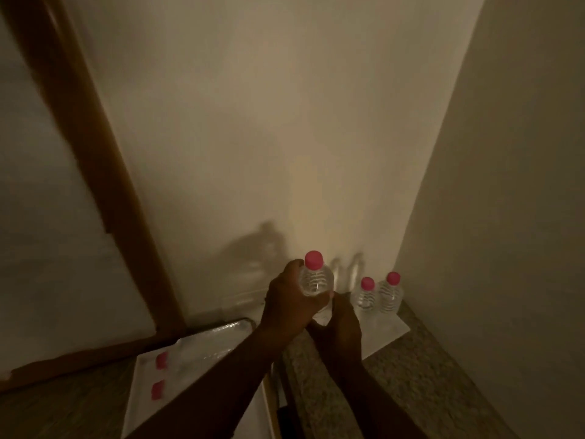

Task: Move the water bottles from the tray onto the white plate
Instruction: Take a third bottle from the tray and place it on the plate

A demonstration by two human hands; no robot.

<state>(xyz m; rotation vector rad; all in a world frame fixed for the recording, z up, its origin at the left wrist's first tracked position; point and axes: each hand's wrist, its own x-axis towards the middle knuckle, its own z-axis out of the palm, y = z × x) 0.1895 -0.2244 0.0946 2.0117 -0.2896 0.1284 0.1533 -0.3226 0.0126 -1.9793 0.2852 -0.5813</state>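
Observation:
A clear water bottle [316, 280] with a pink cap is held upright above the left end of the white plate [392, 331]. My left hand [291, 305] wraps its body and my right hand [340, 324] grips its base from below. Two more pink-capped bottles [365, 296] [391, 291] stand side by side on the plate near the corner wall. At the lower left, the white tray [139, 391] holds two bottles lying on their sides, their pink caps [161, 360] [157, 389] pointing left. My left forearm hides part of the tray.
The plate rests on a speckled stone counter [421, 375] in a wall corner. Walls close in behind and to the right. A brown wooden frame [95, 172] runs diagonally at the left. The scene is dim.

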